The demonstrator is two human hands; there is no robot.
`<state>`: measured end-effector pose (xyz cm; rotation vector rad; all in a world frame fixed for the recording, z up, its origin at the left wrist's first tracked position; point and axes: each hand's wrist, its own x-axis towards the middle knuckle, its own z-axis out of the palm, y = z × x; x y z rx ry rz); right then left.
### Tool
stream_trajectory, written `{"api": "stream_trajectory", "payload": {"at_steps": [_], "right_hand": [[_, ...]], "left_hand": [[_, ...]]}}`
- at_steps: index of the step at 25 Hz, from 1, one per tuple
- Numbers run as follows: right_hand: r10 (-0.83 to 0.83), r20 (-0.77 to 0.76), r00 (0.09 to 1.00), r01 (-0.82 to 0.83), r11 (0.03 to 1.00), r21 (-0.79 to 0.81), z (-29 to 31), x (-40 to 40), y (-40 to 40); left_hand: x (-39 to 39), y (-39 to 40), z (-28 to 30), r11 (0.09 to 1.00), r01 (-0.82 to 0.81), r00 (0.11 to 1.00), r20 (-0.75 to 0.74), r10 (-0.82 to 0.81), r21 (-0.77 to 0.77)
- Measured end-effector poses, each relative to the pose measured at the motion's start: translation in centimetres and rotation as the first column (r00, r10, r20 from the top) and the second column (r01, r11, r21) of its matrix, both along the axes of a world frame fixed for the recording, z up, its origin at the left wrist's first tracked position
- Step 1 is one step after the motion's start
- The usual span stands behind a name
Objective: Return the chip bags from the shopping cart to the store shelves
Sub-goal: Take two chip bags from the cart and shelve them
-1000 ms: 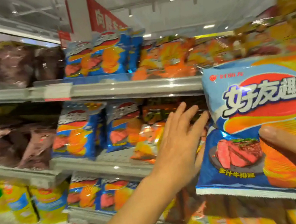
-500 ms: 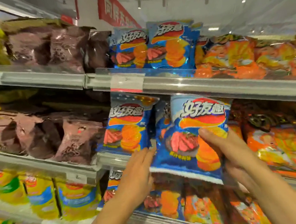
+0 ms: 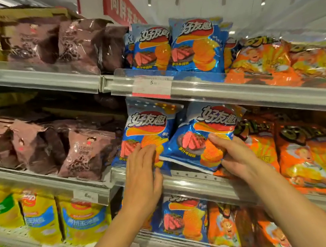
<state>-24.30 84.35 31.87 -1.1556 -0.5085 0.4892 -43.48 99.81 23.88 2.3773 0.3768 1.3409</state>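
Head cam, right hand [image 3: 236, 154] gripping a blue chip bag [image 3: 204, 136] tilted on the middle shelf [image 3: 198, 179], left hand [image 3: 141, 169] flat with fingers straight against the neighbouring blue bag [image 3: 148, 129], orange bags [image 3: 302, 155] just beside

A blue chip bag [image 3: 201, 138] sits tilted on the middle shelf [image 3: 197, 178], apparently touching its upright blue neighbour [image 3: 148, 129].
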Motion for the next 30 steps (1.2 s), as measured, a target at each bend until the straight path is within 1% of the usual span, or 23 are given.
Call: {"api": "stream_trajectory", "payload": {"at_steps": [1,3,5,11,14,18,20,23,26,28,30], "right_hand": [[-0.019,0.032,0.999,0.021,0.998,-0.054,0.1,0.5,-0.1],[-0.068,0.147,0.987,0.090,0.986,-0.144,0.4,1.2,-0.1],[-0.116,0.230,0.966,0.161,0.969,-0.189,0.4,1.3,0.3],[-0.174,0.228,0.958,0.233,0.935,-0.267,0.3,1.1,1.2],[-0.185,0.235,0.954,0.261,0.900,-0.349,0.6,1.3,1.1],[-0.239,0.271,0.932,0.314,0.908,-0.277,0.3,-0.1,1.6],[-0.245,0.273,0.930,0.321,0.904,-0.283,0.2,-0.2,1.4],[-0.207,0.272,0.940,0.291,0.902,-0.319,0.0,0.1,1.2],[-0.235,0.324,0.917,0.351,0.860,-0.371,-0.3,-0.6,2.0],[-0.219,0.335,0.916,0.354,0.834,-0.422,-0.3,-1.1,2.2],[-0.224,0.336,0.915,0.354,0.846,-0.399,-0.3,-1.2,1.7]], "left_hand": [[0.1,0.4,-0.1,1.000,-0.010,0.999,-0.035,0.011,0.029],[0.4,0.7,-0.6,0.993,-0.040,0.993,-0.106,0.052,0.115],[0.9,0.6,-1.0,0.985,-0.059,0.988,-0.133,0.080,0.160],[1.3,0.6,-1.8,0.974,-0.105,0.979,-0.152,0.137,0.201],[1.2,0.8,-1.8,0.961,-0.134,0.966,-0.182,0.181,0.242],[1.5,0.8,-1.8,0.951,-0.174,0.944,-0.232,0.235,0.257],[1.5,1.2,-2.1,0.953,-0.175,0.942,-0.239,0.235,0.249],[1.4,1.6,-2.5,0.960,-0.166,0.944,-0.246,0.221,0.227],[1.5,1.0,-2.4,0.960,-0.152,0.935,-0.282,0.217,0.234],[1.4,0.6,-1.9,0.969,-0.145,0.935,-0.293,0.200,0.201],[1.6,0.0,-1.4,0.975,-0.159,0.937,-0.287,0.199,0.158]]}}
